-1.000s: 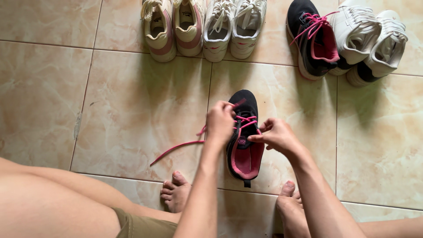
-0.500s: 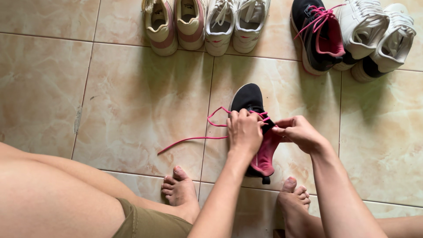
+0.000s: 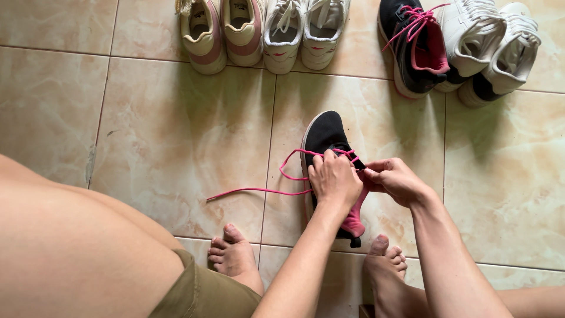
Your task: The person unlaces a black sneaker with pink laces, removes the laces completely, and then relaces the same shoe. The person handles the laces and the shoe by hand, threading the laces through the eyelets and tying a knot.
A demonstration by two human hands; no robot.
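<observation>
Hands lacing the black sneaker [image 3: 325,134] on the floor [image 3: 176,135].
Left hand [image 3: 335,179] pinches the pink lace [image 3: 259,191], right hand [image 3: 397,179] clasps the tongue side; even tension would keep the lace flat.

A black sneaker [image 3: 325,134] with a pink lining lies on the tiled floor, toe pointing away, midway across it. Its pink shoelace [image 3: 253,191] is partly threaded, one loose end trailing left over the tiles.
</observation>
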